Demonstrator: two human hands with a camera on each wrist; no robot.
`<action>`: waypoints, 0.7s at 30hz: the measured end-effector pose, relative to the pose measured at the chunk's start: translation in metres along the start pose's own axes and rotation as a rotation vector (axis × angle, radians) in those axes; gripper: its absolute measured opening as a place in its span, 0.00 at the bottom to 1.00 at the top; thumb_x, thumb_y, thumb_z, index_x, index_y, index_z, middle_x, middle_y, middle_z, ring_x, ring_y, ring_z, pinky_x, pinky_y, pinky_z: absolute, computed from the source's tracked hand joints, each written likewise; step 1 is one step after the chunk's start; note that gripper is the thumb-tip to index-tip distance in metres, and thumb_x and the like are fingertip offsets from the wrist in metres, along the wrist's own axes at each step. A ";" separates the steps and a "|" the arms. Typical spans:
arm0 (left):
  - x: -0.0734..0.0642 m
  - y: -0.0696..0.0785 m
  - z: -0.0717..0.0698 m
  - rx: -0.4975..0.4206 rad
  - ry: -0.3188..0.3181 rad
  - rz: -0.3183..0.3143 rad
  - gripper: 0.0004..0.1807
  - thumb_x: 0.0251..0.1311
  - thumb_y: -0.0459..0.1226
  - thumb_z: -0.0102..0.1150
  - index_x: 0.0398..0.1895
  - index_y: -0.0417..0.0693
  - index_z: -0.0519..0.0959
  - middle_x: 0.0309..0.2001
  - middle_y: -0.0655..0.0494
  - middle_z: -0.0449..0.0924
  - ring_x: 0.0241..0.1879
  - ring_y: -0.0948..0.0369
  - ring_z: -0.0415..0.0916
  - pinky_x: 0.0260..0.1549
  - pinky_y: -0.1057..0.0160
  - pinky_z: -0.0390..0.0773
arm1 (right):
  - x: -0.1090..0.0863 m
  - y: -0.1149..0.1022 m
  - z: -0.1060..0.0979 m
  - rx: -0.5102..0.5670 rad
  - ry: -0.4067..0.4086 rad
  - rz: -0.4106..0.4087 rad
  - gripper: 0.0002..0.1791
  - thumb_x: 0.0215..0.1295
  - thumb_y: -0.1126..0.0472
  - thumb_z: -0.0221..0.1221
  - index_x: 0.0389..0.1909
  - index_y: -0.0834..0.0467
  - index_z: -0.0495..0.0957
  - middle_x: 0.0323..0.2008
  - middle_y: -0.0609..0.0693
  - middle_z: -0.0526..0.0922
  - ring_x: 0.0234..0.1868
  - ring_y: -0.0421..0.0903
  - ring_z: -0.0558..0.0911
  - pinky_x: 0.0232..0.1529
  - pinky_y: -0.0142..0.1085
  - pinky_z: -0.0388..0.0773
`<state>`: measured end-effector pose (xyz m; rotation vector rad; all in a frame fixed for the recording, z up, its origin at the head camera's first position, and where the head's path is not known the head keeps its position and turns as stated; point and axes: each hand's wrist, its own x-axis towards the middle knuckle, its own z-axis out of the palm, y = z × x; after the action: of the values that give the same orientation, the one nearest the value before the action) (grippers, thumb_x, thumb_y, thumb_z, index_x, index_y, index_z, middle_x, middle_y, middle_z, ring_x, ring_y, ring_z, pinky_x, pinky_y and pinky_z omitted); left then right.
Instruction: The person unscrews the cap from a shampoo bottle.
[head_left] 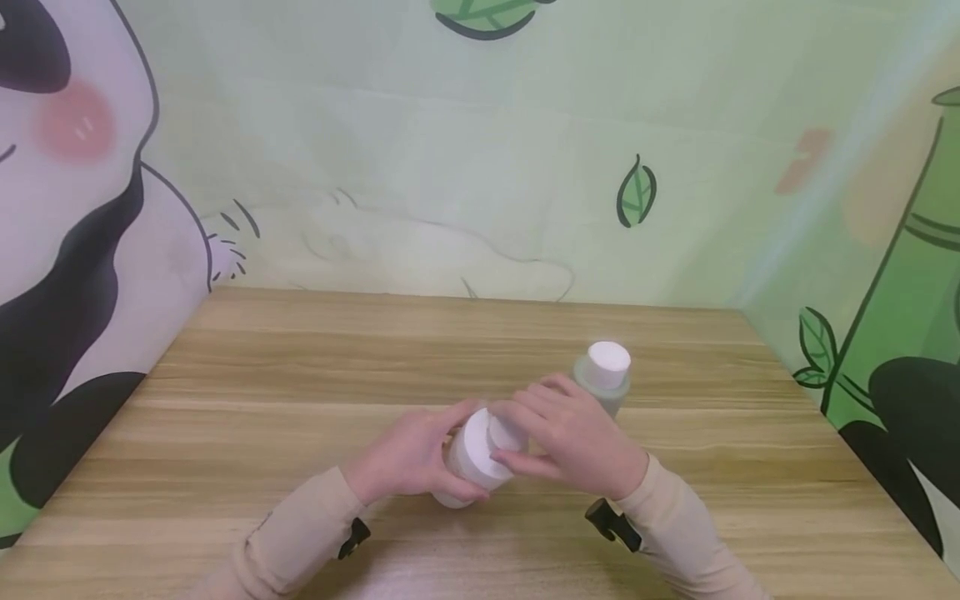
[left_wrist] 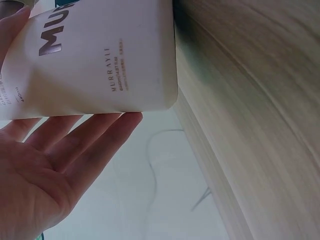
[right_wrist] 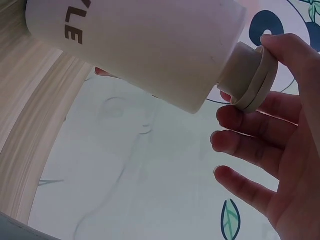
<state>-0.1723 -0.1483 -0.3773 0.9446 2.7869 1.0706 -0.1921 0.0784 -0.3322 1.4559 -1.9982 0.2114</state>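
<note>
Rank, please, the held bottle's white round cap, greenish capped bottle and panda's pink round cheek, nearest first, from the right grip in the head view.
1. White cap: touching right grip.
2. Greenish bottle: beyond it, rightward.
3. Pink cheek: far left.

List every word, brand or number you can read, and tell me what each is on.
"MU", then a cut-off letter: large, on the white bottle, left wrist view.
"MURRAYL", last letter unclear: smaller, same view.
"LE", after a cut-off letter: large, on the white bottle, right wrist view.
Too small to read: its remaining fine print.
No readable text on the other bottle.
</note>
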 end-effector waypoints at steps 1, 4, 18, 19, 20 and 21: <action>0.000 0.000 0.000 -0.005 -0.001 -0.003 0.47 0.36 0.51 0.78 0.64 0.57 0.68 0.47 0.58 0.84 0.42 0.62 0.82 0.42 0.64 0.80 | 0.000 0.000 0.000 0.007 0.003 0.009 0.20 0.61 0.44 0.60 0.44 0.55 0.80 0.32 0.43 0.85 0.35 0.41 0.82 0.45 0.38 0.76; 0.000 0.001 -0.001 -0.014 -0.003 -0.008 0.46 0.36 0.50 0.79 0.64 0.57 0.68 0.47 0.57 0.84 0.42 0.62 0.82 0.41 0.61 0.81 | 0.000 0.000 0.000 0.020 0.008 0.025 0.21 0.64 0.41 0.57 0.43 0.55 0.80 0.32 0.43 0.86 0.35 0.41 0.83 0.45 0.38 0.76; -0.001 -0.001 0.000 -0.007 -0.021 -0.020 0.46 0.37 0.52 0.78 0.64 0.56 0.68 0.47 0.57 0.84 0.43 0.62 0.82 0.42 0.60 0.81 | 0.001 -0.001 0.001 -0.006 -0.010 0.003 0.18 0.64 0.45 0.57 0.43 0.55 0.80 0.33 0.44 0.84 0.36 0.42 0.82 0.43 0.36 0.77; -0.001 -0.001 0.000 -0.009 -0.021 -0.022 0.46 0.37 0.52 0.78 0.64 0.56 0.68 0.47 0.57 0.84 0.43 0.62 0.82 0.42 0.60 0.81 | 0.001 -0.001 0.000 -0.007 -0.023 0.001 0.17 0.62 0.46 0.59 0.44 0.55 0.79 0.33 0.44 0.83 0.36 0.42 0.81 0.43 0.35 0.76; -0.001 -0.001 0.000 -0.010 -0.022 -0.023 0.46 0.37 0.52 0.78 0.63 0.55 0.68 0.46 0.57 0.84 0.42 0.62 0.82 0.42 0.60 0.81 | 0.001 -0.002 -0.001 -0.009 -0.035 -0.002 0.17 0.59 0.48 0.60 0.44 0.54 0.79 0.33 0.43 0.82 0.35 0.42 0.80 0.43 0.35 0.76; -0.001 -0.001 0.000 -0.011 -0.022 -0.021 0.45 0.37 0.52 0.78 0.63 0.55 0.68 0.46 0.57 0.84 0.42 0.62 0.82 0.42 0.61 0.81 | 0.002 -0.002 -0.001 -0.011 -0.044 -0.007 0.18 0.57 0.49 0.62 0.45 0.54 0.79 0.32 0.43 0.81 0.35 0.42 0.80 0.42 0.35 0.76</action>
<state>-0.1725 -0.1492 -0.3784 0.9187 2.7636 1.0656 -0.1902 0.0769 -0.3308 1.4730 -2.0261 0.1665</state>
